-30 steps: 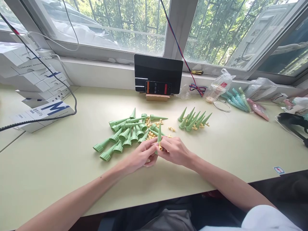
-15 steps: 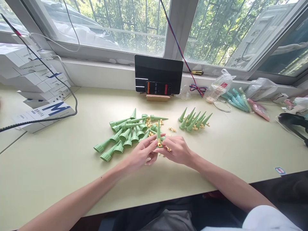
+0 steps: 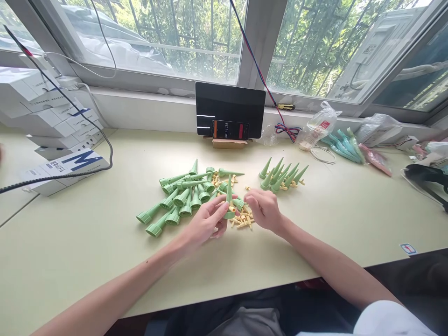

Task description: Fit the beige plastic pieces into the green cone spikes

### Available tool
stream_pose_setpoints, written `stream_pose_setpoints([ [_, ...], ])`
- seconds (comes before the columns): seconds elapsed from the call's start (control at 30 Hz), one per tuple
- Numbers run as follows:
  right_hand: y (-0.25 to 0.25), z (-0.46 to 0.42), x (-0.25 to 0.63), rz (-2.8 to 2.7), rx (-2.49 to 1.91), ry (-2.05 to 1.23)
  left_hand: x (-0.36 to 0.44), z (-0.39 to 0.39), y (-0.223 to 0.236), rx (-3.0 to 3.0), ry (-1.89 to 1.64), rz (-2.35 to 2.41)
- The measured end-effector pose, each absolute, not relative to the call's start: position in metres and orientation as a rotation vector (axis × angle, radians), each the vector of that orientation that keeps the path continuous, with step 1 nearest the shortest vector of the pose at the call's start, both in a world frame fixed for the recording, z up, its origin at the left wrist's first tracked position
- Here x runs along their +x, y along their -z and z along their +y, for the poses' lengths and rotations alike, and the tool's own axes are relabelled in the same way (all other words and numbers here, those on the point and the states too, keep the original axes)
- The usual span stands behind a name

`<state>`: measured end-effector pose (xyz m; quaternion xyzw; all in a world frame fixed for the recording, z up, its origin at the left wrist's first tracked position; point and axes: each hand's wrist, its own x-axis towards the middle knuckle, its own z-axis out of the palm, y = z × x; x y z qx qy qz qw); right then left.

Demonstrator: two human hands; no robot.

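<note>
My left hand is closed around the base of a green plant watering spike, held upright with its tip up. A small yellow valve sticks out of the spike's side near the base. Just to the right, my right hand is apart from the spike with its fingers curled in; what they hold, if anything, is hidden. Between and below the hands lies a pile of loose yellow valves. To the left are many green spikes heaped on their sides.
Several spikes with yellow valves stand upright in a group at the right. Behind are a phone showing a timer and a dark tablet. White boxes are stacked at the left, and plastic bags lie at the back right.
My right hand has let go of the spike and moved a little to the right, uncovering the yellow valves. My left hand still holds the spike in about the same place.
</note>
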<state>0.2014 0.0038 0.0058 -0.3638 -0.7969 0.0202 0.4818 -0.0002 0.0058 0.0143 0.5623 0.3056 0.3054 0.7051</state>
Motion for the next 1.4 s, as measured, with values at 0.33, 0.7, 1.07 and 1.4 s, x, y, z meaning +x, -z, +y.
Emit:
stream_pose_setpoints([
  [0.33, -0.003, 0.005, 0.201, -1.714, -0.987, -0.544, 0.000, 0.002, -0.012, 1.795, -0.860, 0.926],
  [0.7, -0.009, 0.004, 0.194, -1.441, -0.912, -0.979, 0.001, 0.003, -0.007, 1.918, -0.765, 0.969],
  [1.07, -0.009, 0.019, 0.219, -1.481, -1.069, -0.122, 0.001, 0.001, -0.013, 1.864, -0.844, 0.958],
  [1.4, -0.005, 0.028, 0.221, -1.745, -1.124, -0.001, 0.001, 0.004, -0.005, 2.020, -0.942, 0.933],
])
